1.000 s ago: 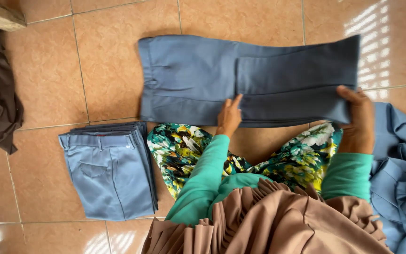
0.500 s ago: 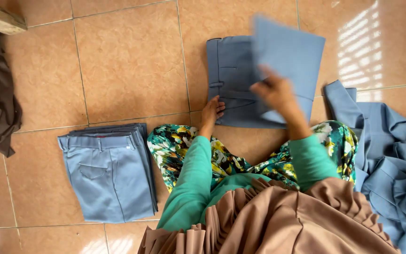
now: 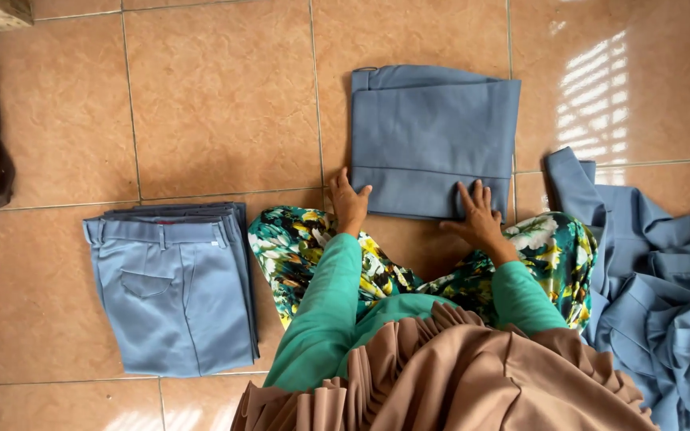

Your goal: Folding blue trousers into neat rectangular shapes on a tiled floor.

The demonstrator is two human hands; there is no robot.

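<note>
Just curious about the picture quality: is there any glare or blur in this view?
Head view: striped sunlight glares off the glossy floor tiles at upper right; the folded blue trousers and both hands look sharp, no motion blur; soft shadows only.

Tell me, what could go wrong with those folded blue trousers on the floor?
The folded trousers might spring open when the left hand and right hand lift, since only the near edge is pressed. The loose blue heap lies close, so a piece could perhaps slide onto them. The stack looks slightly uneven and might slip if more goes on top.
</note>
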